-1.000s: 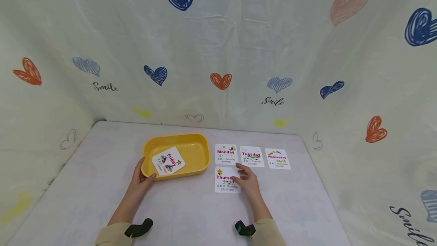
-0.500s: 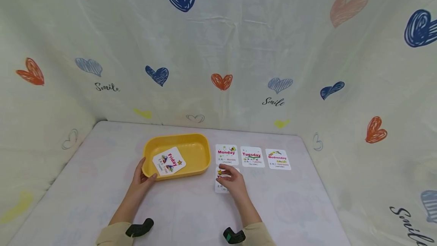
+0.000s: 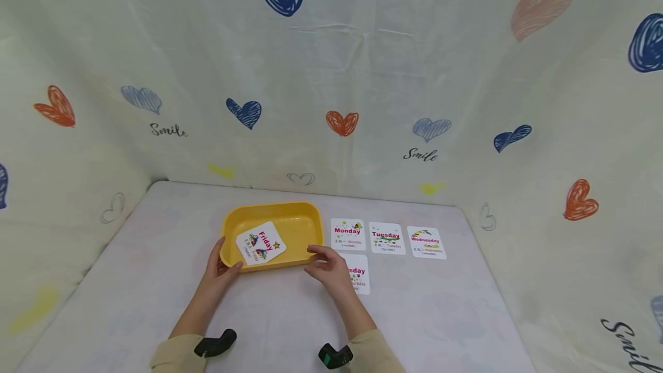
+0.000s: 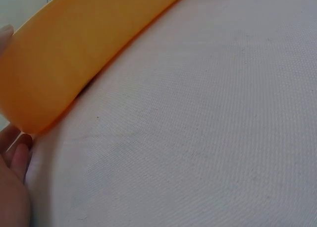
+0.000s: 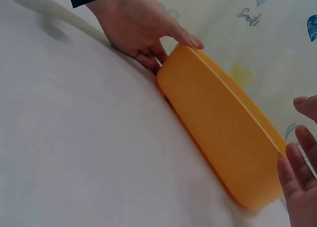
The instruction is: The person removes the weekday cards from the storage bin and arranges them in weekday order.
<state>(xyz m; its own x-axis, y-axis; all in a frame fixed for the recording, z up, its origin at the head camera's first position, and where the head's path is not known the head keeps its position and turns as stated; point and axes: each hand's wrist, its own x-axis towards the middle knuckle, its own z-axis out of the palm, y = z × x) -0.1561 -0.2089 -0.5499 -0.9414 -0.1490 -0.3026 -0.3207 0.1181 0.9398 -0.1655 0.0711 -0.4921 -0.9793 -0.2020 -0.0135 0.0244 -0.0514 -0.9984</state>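
My left hand (image 3: 221, 272) grips the front left corner of a yellow plastic tray (image 3: 303, 226), its thumb on the rim. A white Friday card (image 3: 263, 242) lies slanted inside that tray. In the right wrist view the left thumb sits on the tray's edge with the fingers tucked low at its end. My right hand (image 3: 333, 272) is at the front right corner of the tray, fingers loosely bent and holding nothing. It partly covers the Thursday card (image 3: 361, 281) on the table. The left wrist view shows the tray's outer wall (image 4: 74, 53) beside the left fingers.
Right of the tray, the Monday card (image 3: 348, 239), Tuesday card (image 3: 387, 239) and Wednesday card (image 3: 427, 243) lie in a row, with Thursday below Monday. A pale cloth covers the table (image 3: 269, 321). Behind it hangs a curtain (image 3: 378, 85) printed with hearts.
My right hand has moved left, from the Thursday card to the tray's front right corner. The left hand keeps its hold on the tray, and the cards lie as before.
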